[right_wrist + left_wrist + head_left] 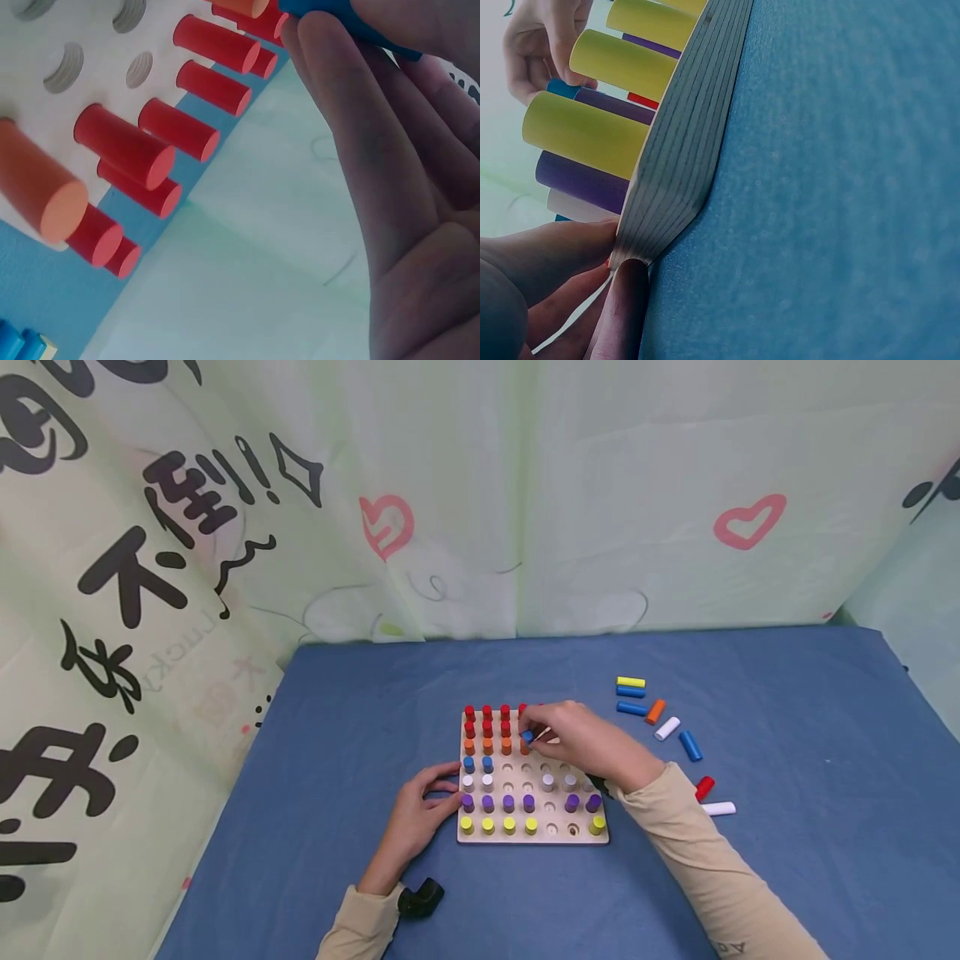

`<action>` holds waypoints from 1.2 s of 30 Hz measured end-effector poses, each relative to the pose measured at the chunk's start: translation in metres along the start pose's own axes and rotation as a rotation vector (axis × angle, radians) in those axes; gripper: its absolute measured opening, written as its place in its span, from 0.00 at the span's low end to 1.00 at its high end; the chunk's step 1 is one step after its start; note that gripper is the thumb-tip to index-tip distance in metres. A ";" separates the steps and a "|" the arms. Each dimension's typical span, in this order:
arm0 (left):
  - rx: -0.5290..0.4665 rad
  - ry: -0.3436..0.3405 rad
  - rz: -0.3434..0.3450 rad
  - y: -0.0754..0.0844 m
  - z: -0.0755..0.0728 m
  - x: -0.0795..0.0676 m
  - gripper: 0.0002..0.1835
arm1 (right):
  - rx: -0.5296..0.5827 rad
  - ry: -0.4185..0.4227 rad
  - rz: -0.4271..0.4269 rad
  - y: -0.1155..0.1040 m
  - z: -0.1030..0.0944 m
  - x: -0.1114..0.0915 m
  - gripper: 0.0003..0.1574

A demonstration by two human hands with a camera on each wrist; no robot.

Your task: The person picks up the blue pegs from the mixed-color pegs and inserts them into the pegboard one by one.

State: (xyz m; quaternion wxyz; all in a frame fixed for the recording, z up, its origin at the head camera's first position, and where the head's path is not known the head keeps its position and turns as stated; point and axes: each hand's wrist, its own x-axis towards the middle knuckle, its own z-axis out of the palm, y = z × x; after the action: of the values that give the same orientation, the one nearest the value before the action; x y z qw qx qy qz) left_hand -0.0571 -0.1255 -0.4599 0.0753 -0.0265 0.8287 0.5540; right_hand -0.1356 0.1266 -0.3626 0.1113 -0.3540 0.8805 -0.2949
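A light wooden pegboard [525,835] stands on the cloth with colored pegs in rows: red at the back, then orange, blue, white, purple, and yellow in front. Several round holes show between the pegs. At the board's left edge my left hand [420,810] holds it, thumb and fingertips against the rim. My right hand [588,739] pinches a blue peg [528,737] above the board, close over the orange row. That hand and wrist hide the board's back right part. Below it in the right wrist view, red pegs [124,146] stand upright.
Loose pegs lie right of the board: a yellow peg [631,682], several blue pegs [691,746], an orange peg [656,712], white pegs [667,728] and a red peg [704,788]. A blue cloth [337,718] covers the table. A printed curtain [465,568] hangs behind.
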 end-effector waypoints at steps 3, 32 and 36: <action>-0.007 -0.001 0.013 0.000 0.000 0.000 0.24 | -0.004 -0.010 -0.008 0.000 0.002 0.001 0.08; -0.030 -0.003 0.019 0.002 -0.002 -0.002 0.24 | -0.057 -0.095 -0.049 -0.011 0.012 0.017 0.08; -0.028 -0.010 0.018 0.002 -0.001 -0.002 0.24 | -0.061 -0.111 -0.036 -0.012 0.014 0.019 0.08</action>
State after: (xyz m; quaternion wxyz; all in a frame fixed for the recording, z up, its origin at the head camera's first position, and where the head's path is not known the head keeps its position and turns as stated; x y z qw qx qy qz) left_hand -0.0558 -0.1257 -0.4573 0.0740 -0.0173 0.8207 0.5663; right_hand -0.1369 0.1003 -0.3669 0.1436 -0.3889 0.8751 -0.2496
